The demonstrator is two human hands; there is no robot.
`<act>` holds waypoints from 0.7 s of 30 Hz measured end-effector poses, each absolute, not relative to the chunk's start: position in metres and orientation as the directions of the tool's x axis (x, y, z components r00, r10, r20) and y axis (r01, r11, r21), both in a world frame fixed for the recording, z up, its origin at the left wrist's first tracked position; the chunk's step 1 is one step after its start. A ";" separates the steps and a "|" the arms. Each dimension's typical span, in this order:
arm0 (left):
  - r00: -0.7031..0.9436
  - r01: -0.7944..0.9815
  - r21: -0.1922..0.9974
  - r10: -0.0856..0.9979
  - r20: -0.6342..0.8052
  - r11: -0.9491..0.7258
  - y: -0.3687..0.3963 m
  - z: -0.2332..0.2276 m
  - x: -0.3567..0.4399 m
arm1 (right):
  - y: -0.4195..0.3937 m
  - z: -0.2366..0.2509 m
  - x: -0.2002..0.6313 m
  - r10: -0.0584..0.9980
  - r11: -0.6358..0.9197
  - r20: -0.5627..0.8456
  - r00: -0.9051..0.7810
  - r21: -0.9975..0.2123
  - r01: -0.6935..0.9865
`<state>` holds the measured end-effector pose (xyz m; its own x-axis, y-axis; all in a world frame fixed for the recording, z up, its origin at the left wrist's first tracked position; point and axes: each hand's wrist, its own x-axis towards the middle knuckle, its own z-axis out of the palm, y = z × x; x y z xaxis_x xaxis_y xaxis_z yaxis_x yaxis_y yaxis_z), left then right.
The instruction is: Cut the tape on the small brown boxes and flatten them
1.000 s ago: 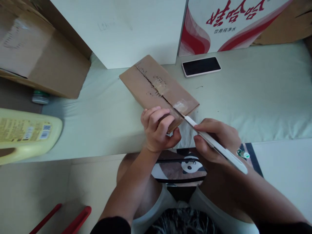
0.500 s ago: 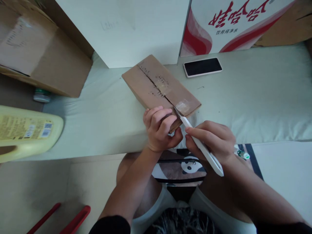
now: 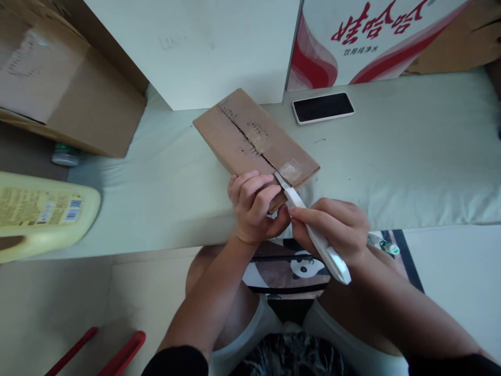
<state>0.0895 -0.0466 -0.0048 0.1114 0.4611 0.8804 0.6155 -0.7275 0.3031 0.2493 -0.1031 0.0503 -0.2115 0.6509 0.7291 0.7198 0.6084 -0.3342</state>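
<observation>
Left hand: the left hand (image 3: 256, 211) is clasped round the near corner of the brown rectangular cardboard box (image 3: 250, 138), fingers curled over the top and thumb at the near end, probably to keep it from sliding.
Box: it extends up and away from those fingertips, across the pale green cloth surface (image 3: 176, 203), its dark centre seam just beyond them.
Right hand: the right hand (image 3: 338, 224) pinches the slim white plastic-handled knife (image 3: 321, 240) between thumb and fingers, a pen-like hold that likely helps steer the tip.
Blade: the narrow metal blade (image 3: 281, 180) lies at the seam, just beside the left fingertips; how deep it sits, I cannot tell.
Clear tape: the shiny clear tape patch (image 3: 289, 169) is just across the blade from the left fingers.
Since one second ago: the right hand has come closer to the left thumb, the knife points more steeply up the view, and more blade shows; the left grasp looks unchanged.
</observation>
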 end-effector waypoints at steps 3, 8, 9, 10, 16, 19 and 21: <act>0.109 0.635 0.291 0.456 0.884 -0.715 -0.045 -0.005 0.089 | -0.104 0.050 0.247 0.667 0.598 0.714 -0.211 -0.345 0.723; 0.138 0.675 0.235 0.433 0.891 -0.699 -0.042 -0.005 0.087 | -0.107 0.053 0.246 0.687 0.576 0.704 -0.182 -0.373 0.728; 0.144 0.679 0.230 0.433 0.890 -0.697 -0.042 -0.005 0.087 | -0.107 0.054 0.245 0.684 0.578 0.706 -0.186 -0.368 0.728; 0.141 0.680 0.234 0.437 0.888 -0.695 -0.043 -0.005 0.087 | -0.107 0.054 0.245 0.681 0.579 0.708 -0.187 -0.364 0.729; 0.115 0.636 0.295 0.465 0.878 -0.713 -0.044 -0.009 0.088 | -0.101 0.048 0.238 0.660 0.571 0.737 -0.142 -0.371 0.732; 0.106 0.637 0.287 0.450 0.887 -0.715 -0.043 -0.010 0.089 | -0.102 0.050 0.237 0.685 0.560 0.719 -0.118 -0.416 0.717; 0.096 0.619 0.296 0.445 0.890 -0.727 -0.042 -0.011 0.089 | -0.105 0.053 0.239 0.721 0.534 0.688 -0.082 -0.475 0.699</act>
